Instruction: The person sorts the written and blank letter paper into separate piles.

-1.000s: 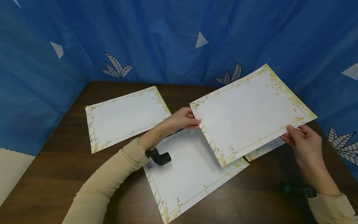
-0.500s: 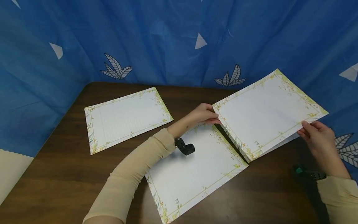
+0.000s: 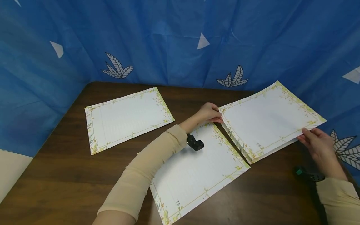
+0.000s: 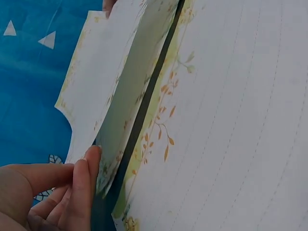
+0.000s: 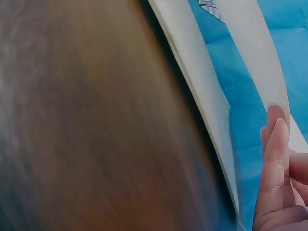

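A paper sheet [image 3: 270, 120] with a floral border is held over the right of the table. My left hand [image 3: 209, 112] pinches its far left corner, thumb on top. With thumb and fingers, my right hand [image 3: 319, 143] grips its near right edge. Beneath lies more bordered paper [image 5: 202, 96], mostly covered; the right wrist view shows a gap between it and the raised sheet. Left of these rests a middle sheet [image 3: 199, 178], partly hidden by my left forearm. Dashed lines run across this middle sheet in the left wrist view.
Another small pile of bordered paper [image 3: 129, 120] lies at the back left. The dark wooden table [image 3: 50, 175] has rounded corners. Behind it hangs a blue curtain [image 3: 174, 40] with leaf and triangle prints. Black straps with camera mounts [image 3: 195, 143] sit on my wrists.
Both hands have carried the sheet from above the middle sheet to the right, then lowered it over the right-hand paper. The back-left pile and middle sheet have stayed put.
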Available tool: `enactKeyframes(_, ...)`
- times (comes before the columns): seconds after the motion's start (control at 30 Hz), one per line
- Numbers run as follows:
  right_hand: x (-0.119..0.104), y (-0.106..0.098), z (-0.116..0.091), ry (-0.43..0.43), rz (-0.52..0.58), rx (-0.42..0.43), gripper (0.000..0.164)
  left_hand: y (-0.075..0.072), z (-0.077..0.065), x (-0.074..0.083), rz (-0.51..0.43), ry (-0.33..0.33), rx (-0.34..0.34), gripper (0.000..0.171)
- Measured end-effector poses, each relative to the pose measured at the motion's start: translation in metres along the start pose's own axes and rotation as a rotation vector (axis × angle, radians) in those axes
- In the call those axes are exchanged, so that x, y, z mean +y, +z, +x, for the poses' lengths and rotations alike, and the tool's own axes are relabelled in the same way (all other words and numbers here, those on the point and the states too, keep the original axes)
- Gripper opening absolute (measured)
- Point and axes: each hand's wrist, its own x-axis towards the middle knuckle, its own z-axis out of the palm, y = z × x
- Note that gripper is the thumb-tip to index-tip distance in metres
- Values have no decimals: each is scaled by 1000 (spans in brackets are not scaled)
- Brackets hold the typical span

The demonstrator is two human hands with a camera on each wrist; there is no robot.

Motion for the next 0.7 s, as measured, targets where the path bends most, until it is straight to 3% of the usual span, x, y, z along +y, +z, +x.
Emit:
enactKeyframes(0.17, 5, 1, 1, -6, -3, -23, 7, 0, 2, -4, 102, 49, 102, 6)
enactKeyframes(0.7, 9, -3, 1, -3, -24, -67, 8, -11, -2, -6, 63, 41, 132, 11)
